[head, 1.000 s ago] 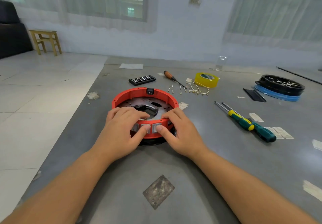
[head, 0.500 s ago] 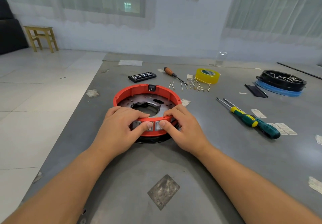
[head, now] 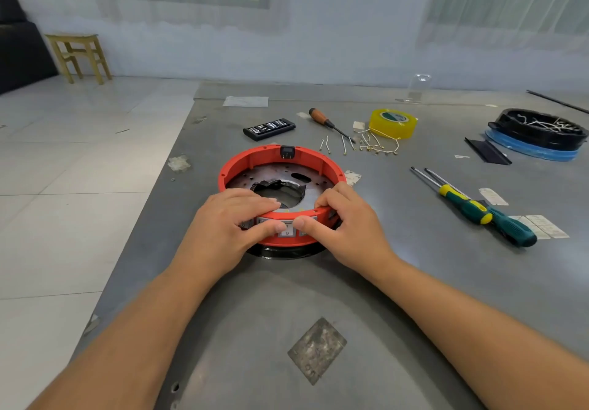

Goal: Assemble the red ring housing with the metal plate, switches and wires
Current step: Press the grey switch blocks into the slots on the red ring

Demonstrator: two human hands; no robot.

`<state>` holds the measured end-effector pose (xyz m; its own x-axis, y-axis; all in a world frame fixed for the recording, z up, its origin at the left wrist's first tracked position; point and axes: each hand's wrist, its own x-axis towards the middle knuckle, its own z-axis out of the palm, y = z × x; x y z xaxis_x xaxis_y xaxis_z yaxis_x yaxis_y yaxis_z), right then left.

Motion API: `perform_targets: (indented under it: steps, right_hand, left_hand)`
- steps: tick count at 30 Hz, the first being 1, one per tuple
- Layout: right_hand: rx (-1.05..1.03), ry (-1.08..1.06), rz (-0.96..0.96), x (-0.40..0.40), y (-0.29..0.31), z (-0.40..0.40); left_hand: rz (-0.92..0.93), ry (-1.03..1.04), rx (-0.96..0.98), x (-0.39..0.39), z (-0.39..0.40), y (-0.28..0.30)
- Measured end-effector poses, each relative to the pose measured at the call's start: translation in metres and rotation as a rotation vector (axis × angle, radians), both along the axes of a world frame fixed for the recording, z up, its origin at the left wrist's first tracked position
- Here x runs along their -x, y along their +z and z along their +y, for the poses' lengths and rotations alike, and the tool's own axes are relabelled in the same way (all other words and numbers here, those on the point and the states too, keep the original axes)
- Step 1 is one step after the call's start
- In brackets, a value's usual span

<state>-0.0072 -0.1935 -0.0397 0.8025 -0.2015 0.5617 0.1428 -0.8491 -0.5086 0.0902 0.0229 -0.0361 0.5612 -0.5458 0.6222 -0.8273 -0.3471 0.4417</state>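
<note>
I grip the red ring housing (head: 255, 161) near rim: left hand (head: 223, 228) and right hand (head: 347, 224) fingers curled over it, thumbs pressing the switches (head: 287, 229).

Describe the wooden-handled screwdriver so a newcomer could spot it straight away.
Start at the red ring housing in the table's middle and look beyond it to the yellow tape roll. Just left of that roll lies the wooden-handled screwdriver. Unlike the green-and-yellow screwdrivers at the right, its handle is orange-brown.

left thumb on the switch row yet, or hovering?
Touching. The head view shows the left hand with its thumb tip pressed flat against the switches in the front wall of the red ring housing, with no gap visible.
</note>
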Motion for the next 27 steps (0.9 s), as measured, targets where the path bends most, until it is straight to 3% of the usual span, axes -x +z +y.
perform_targets:
  steps: [8, 22, 27]
  right_hand:
    - [0.007, 0.088, 0.062, -0.004, 0.001, -0.022]
    - [-0.039, 0.104, 0.098, -0.006, 0.004, -0.037]
    - [-0.076, 0.220, 0.138, 0.001, 0.001, -0.049]
  left_hand:
    - [0.023, -0.033, -0.097, -0.013, 0.020, 0.001]
    - [-0.010, 0.080, -0.080, 0.006, -0.001, 0.005]
    - [-0.082, 0.159, -0.105, 0.018, -0.010, 0.002]
